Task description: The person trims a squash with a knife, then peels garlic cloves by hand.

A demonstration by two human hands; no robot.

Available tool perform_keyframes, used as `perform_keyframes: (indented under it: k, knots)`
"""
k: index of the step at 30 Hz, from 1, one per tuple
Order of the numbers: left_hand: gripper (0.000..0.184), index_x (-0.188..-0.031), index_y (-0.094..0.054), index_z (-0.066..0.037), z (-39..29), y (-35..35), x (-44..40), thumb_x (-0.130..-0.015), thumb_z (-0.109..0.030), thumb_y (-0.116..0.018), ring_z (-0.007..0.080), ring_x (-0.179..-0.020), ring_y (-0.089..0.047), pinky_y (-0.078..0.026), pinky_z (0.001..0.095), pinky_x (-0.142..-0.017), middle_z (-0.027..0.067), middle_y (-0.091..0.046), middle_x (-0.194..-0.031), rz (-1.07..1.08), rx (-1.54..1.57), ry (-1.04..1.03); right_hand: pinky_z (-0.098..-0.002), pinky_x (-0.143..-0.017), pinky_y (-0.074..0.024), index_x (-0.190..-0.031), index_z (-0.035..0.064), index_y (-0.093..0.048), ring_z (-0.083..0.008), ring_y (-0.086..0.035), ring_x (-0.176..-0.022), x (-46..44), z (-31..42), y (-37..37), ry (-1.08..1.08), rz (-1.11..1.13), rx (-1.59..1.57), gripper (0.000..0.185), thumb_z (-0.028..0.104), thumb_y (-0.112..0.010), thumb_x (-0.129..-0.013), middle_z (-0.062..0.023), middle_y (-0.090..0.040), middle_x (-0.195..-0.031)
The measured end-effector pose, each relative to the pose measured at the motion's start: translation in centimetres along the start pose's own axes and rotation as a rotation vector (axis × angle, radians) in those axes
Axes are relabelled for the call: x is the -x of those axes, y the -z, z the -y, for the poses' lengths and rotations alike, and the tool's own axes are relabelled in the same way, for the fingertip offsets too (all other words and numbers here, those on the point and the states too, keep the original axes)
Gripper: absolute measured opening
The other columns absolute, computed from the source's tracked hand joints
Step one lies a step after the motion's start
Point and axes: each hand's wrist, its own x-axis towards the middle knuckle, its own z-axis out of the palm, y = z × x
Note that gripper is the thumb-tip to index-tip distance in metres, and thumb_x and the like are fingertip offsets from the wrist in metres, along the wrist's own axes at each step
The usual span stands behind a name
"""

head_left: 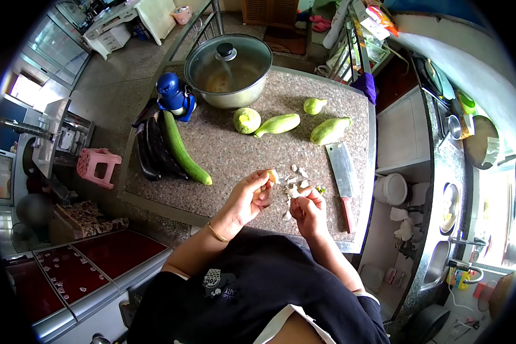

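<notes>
My left hand (251,198), with a bracelet at the wrist, pinches a pale garlic clove (273,176) between thumb and fingers above the stone tabletop (235,152). Close beside it, my right hand (309,213) is closed with the fingertips on a whitish bit of garlic skin (293,192). Scattered pale peelings (303,172) lie on the table just beyond both hands. To the right rests a cleaver (343,172), its red-brown handle pointing toward me. Small green scraps (321,190) lie between the peelings and the blade.
Green squashes (277,124) lie across the table's middle and right. At left are dark eggplants (149,152) and a long green gourd (182,149). A large lidded pot (229,71) and a blue bottle (173,94) stand at the far edge. A sink counter (424,252) runs along the right.
</notes>
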Motion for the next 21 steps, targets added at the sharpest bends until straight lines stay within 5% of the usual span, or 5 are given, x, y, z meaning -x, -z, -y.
perform_keyframes:
  k: [3, 6, 9, 15, 21]
  knots:
    - [0.016, -0.094, -0.055, -0.006, -0.3, 0.0, 0.1, -0.091, -0.020, -0.048, 0.0043, -0.053, -0.036, -0.031, 0.0176, -0.047, -0.0025, -0.049, -0.074, 0.057, -0.051, -0.013, -0.0219, -0.045, -0.0324, -0.074, 0.0031, -0.050, -0.0074, -0.040, -0.048, -0.7, -1.2, 1.6, -0.025, -0.060, 0.167, 0.006, 0.002, -0.054, -0.079, -0.0014, -0.048, -0.057]
    - [0.025, -0.080, -0.049, -0.007, 0.0, 1.4, -0.9, -0.089, -0.029, -0.043, 0.0068, -0.055, -0.038, -0.033, 0.0207, -0.048, -0.0001, -0.044, -0.071, 0.381, 0.046, 0.042, -0.0238, -0.054, -0.0420, -0.083, -0.0011, -0.056, -0.0112, -0.052, -0.056, -1.3, -1.8, 2.8, 0.134, -0.149, 1.001, 0.016, 0.012, -0.062, -0.078, -0.0031, -0.056, -0.064]
    - [0.026, -0.082, -0.050, -0.006, -0.4, 0.0, 0.0, -0.088, -0.028, -0.038, 0.0116, -0.057, -0.043, -0.034, 0.0216, -0.046, 0.0049, -0.048, -0.072, 0.275, 0.194, 0.105, -0.0304, -0.055, -0.0445, -0.085, 0.0021, -0.056, -0.0182, -0.055, -0.055, -2.0, -3.2, 4.8, 0.273, -0.179, 1.240, 0.016, 0.015, -0.061, -0.077, -0.0084, -0.057, -0.062]
    - [0.050, -0.065, -0.045, -0.008, 0.1, 1.3, -0.8, -0.091, -0.051, -0.038, 0.0127, -0.061, -0.045, -0.034, 0.0205, -0.045, 0.0061, -0.050, -0.079, 0.271, -0.003, 0.054, -0.0294, -0.053, -0.0413, -0.074, 0.0006, -0.055, -0.0148, -0.053, -0.055, -3.0, -4.0, 6.7, 0.144, -0.283, 1.060, 0.017, 0.016, -0.061, -0.078, -0.0069, -0.055, -0.059]
    - [0.021, -0.085, -0.057, -0.006, 0.5, 1.3, -0.9, -0.092, -0.025, -0.050, 0.0060, -0.055, -0.044, -0.030, 0.0169, -0.042, -0.0001, -0.050, -0.069, 0.107, -0.356, 0.084, -0.0232, -0.044, -0.0333, -0.084, 0.0000, -0.055, -0.0079, -0.043, -0.049, -3.8, -3.6, 6.4, 0.026, -0.318, 0.699, 0.019, 0.018, -0.060, -0.084, -0.0016, -0.051, -0.058]
